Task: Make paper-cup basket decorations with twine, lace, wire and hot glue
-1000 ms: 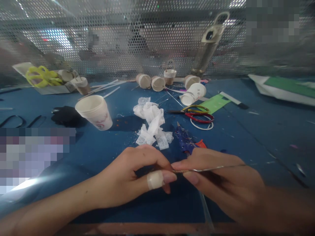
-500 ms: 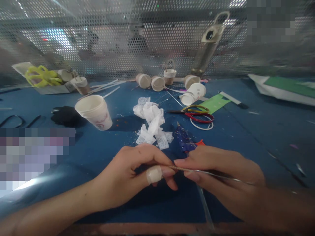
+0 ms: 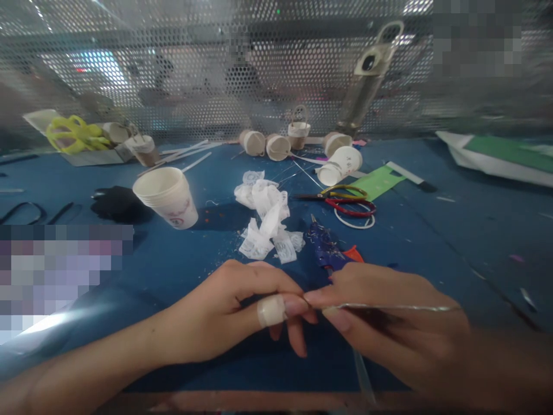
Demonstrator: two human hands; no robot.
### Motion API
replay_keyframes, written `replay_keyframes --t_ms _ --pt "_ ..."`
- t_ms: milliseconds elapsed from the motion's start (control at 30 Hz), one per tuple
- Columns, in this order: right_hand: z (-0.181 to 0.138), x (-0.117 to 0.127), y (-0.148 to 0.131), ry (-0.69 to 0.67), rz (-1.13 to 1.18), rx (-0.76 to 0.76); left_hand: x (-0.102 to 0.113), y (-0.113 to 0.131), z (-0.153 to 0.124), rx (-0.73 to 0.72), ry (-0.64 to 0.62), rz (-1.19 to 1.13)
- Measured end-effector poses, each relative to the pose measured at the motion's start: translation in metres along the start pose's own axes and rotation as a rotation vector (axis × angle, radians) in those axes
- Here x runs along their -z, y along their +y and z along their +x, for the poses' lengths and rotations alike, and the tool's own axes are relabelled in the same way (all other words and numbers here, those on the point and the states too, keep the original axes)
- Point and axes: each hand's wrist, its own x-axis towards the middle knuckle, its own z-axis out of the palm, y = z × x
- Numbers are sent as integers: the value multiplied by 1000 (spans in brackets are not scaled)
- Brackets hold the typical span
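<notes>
My left hand and my right hand meet fingertip to fingertip low over the blue table. Both pinch a thin metal wire that runs rightward across my right hand. A plaster is wrapped round my left thumb. Just beyond the hands lies a blue glue gun with an orange trigger, and a heap of white lace scraps.
A stack of white paper cups leans at left by a black cloth. Red and yellow scissors, green paper and small cup baskets lie farther back. Yellow scissors rest far left. Perforated metal mesh closes the back.
The wire's right end swung down and then back up level. My hands stayed pinched together and shifted slightly lower, and my left fingers spread a little.
</notes>
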Motion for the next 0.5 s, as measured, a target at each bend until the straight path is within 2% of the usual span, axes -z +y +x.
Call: replay_keyframes --t_ms 100,167,333,500 --pt "4 6 -3 -48 24 3 -1 1 -1 80 -11 -129" --pt "6 6 -3 -21 12 -2 -1 1 -2 104 4 -159" --pt "8 1 -3 106 -16 21 -2 0 -2 75 62 -81" --pt "8 -1 -4 140 -39 14 -3 -1 -3 24 119 16"
